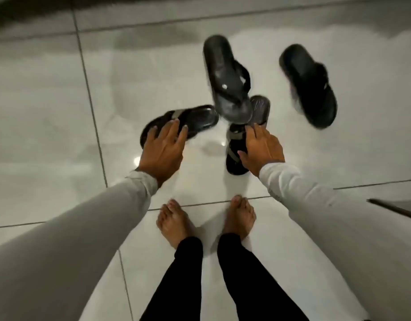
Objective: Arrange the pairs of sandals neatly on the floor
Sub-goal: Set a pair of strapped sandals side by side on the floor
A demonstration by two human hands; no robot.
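Note:
Two pairs of sandals lie scattered on the white tiled floor. A black sandal with grey straps point(195, 117) lies sideways at the left, and my left hand point(164, 147) rests on its heel end with fingers spread. Its mate point(234, 149) points away from me, and my right hand point(261, 148) lies flat over its right side, thumb across the strap. A black flip-flop point(225, 77) overlaps the toe of that mate. The second black flip-flop point(308, 86) lies apart at the far right. Neither hand has closed around a sandal.
My bare feet point(204, 218) stand just behind the sandals, with black trouser legs below. A dark edge of some object point(398, 208) juts in at the right. A dark shadowed strip runs along the far side of the floor.

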